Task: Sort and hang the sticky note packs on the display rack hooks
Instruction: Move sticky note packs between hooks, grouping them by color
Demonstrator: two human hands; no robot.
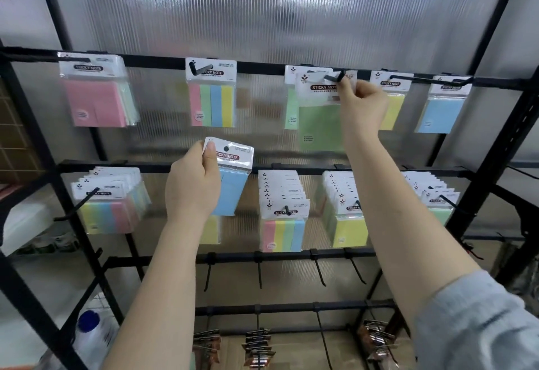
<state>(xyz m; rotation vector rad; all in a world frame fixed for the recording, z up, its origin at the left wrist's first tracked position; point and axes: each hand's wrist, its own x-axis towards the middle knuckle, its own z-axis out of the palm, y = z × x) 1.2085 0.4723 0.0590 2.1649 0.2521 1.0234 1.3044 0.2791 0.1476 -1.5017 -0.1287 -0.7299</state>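
My right hand (363, 104) pinches the header of a green sticky note pack (319, 124) at the tip of a top-row hook (335, 76); the hook passes through the pack's hole. Another green pack (291, 107) hangs behind it. My left hand (194, 180) grips a blue sticky note pack (233, 183) by its header, in front of the middle row. On the top bar hang a pink pack (93, 101), a four-colour pack (211, 104), a yellow pack (393, 110) and a blue pack (442, 114).
The black display rack (163, 62) has a middle row with full stacks of packs (284, 218), and bare hooks (259, 270) on the bar below. Brown packaged goods (258, 349) hang at the bottom. A bottle with a blue cap (89, 323) stands lower left.
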